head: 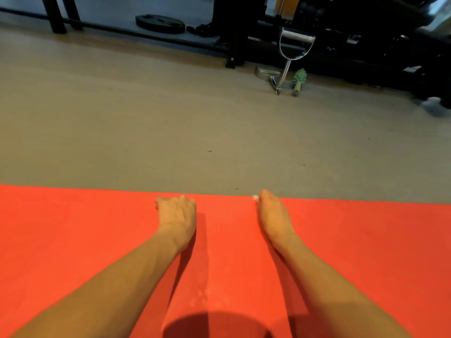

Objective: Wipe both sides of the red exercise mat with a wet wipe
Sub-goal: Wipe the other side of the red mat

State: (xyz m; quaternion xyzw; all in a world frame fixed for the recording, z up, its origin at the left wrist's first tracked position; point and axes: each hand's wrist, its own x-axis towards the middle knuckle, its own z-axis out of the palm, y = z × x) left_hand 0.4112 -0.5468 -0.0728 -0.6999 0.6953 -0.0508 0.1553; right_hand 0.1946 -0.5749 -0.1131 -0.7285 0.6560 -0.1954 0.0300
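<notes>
Mat [97, 240] flat; left hand [178, 215], right hand [273, 215] grip edge.

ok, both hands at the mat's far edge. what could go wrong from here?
The wet wipe, a white scrap at the right hand, could drop while that hand works the edge of the red mat. Dark specks on the floor beside it may stick to a turned-over mat.

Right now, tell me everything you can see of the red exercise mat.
The red exercise mat lies flat on the grey floor, spanning the view, matte and foam-like. Faint pale smudges and a shadow mark its near middle. The left hand curls over its far edge; the right hand rests there too, a white scrap, likely the wipe, at its fingertips.
</notes>
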